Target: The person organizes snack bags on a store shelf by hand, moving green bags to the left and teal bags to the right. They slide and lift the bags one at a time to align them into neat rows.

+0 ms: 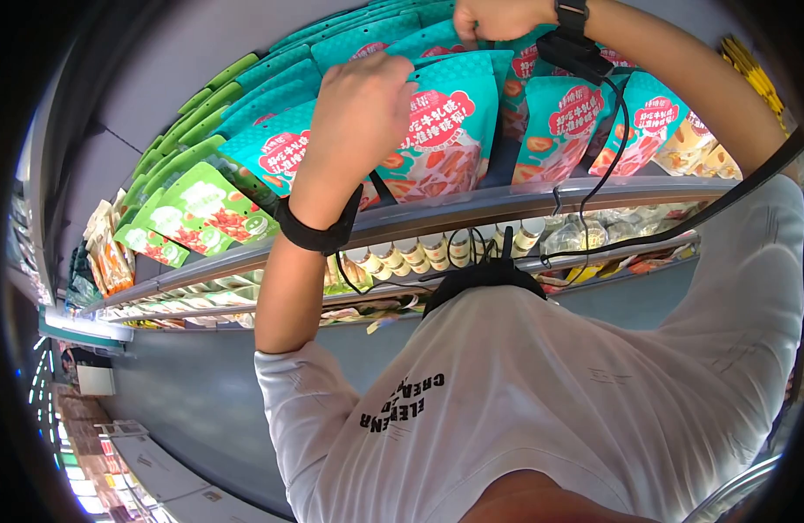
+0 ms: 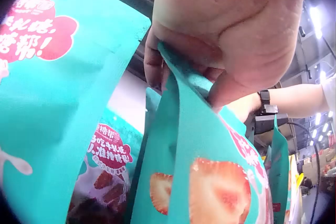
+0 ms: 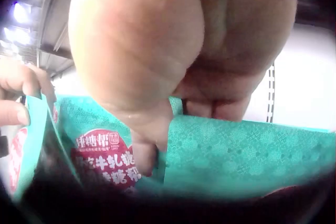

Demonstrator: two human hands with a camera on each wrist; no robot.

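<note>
My left hand (image 1: 362, 118) pinches the top corner of a teal candy pouch (image 1: 445, 131) with strawberry pictures and a red label. In the left wrist view its thumb and fingers clasp the folded top edge of that pouch (image 2: 220, 182). Farther back on the shelf, my right hand (image 1: 506, 16) reaches in among the teal pouches. The right wrist view shows the thumb of this hand (image 3: 157, 40) in front of a teal pouch's top edge (image 3: 236, 150) and its fingers behind. The pouch gripped by my left hand stands just left of it there.
More teal pouches (image 1: 563, 122) stand in rows on the shelf, with green pouches (image 1: 206, 205) to their left. A clear shelf lip (image 1: 506, 200) runs along the front. Below are small cream-labelled containers (image 1: 410, 253). A black cable (image 1: 624, 131) hangs from my right wrist.
</note>
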